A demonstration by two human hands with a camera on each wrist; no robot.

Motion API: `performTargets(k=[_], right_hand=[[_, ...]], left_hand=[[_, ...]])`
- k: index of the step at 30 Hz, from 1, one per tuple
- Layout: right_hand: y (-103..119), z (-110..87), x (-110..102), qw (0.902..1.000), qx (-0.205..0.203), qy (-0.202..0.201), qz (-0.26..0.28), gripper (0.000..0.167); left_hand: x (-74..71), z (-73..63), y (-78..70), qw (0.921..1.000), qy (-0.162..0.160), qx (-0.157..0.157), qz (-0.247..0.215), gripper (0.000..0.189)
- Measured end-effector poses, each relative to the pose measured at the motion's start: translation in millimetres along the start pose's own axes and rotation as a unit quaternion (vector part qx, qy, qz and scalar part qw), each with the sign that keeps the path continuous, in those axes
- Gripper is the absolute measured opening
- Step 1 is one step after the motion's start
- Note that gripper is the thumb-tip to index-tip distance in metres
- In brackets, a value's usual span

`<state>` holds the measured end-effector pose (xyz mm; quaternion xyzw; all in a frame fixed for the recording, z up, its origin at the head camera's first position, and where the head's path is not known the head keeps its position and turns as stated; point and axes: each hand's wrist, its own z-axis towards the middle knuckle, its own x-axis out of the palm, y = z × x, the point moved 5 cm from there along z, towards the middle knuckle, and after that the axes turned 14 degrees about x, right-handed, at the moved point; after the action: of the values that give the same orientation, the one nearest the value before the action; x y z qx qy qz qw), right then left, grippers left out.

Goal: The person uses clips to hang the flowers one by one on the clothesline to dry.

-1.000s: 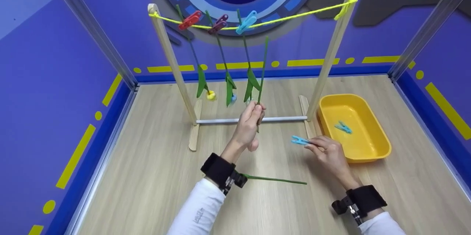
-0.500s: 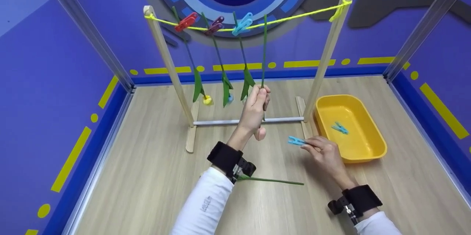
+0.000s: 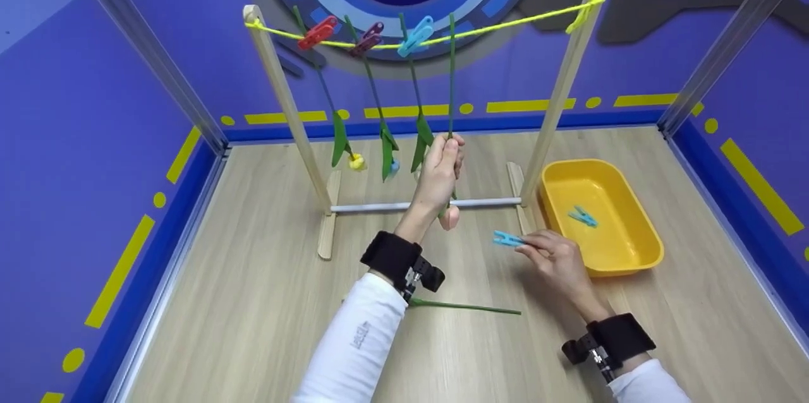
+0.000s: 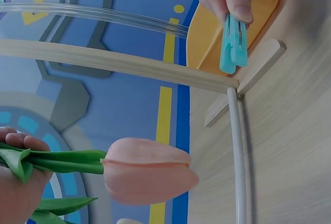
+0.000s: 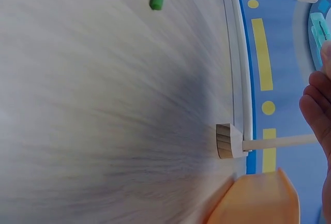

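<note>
My left hand (image 3: 437, 172) grips a pink artificial tulip (image 4: 147, 171) head down, its green stem (image 3: 452, 74) rising upright across the yellow string (image 3: 505, 24). Left of that stem, three more tulips hang upside down from the string by a red clothespin (image 3: 317, 33), a dark purple clothespin (image 3: 367, 39) and a light blue clothespin (image 3: 416, 36). Lower right, my right hand (image 3: 559, 264) pinches another light blue clothespin (image 3: 507, 239) by its handle end, jaws pointing left. The left wrist view shows this clothespin between thumb and fingers.
A wooden frame (image 3: 564, 96) with a white crossbar (image 3: 486, 203) carries the string. On the right stands a yellow basin (image 3: 651, 248) with one blue clothespin (image 3: 583, 216) inside. Another green stem (image 3: 468, 307) lies on the table, partly hidden behind my left forearm.
My left hand has risen and shifted slightly right, lifting the pink tulip until its stem end stands above the string. The right hand stays nearly still with its clothespin.
</note>
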<state>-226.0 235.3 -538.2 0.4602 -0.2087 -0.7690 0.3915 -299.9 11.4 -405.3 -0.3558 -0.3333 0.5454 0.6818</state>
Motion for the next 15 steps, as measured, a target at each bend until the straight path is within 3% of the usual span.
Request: performTargets(k=[5,15], right_hand=[[1,1.5,-4,1.0000,0.006,-0.001,-0.001,0.020],[23,18.5,-19,0.9983,-0.042,-0.035,0.020,0.024]], left_hand=[[-2.8,-0.7,-0.5,1.0000,0.000,-0.004,0.003,0.027],[-0.6,2.4,-3.5,0.9999,0.004,-0.012,0.011,0.025]])
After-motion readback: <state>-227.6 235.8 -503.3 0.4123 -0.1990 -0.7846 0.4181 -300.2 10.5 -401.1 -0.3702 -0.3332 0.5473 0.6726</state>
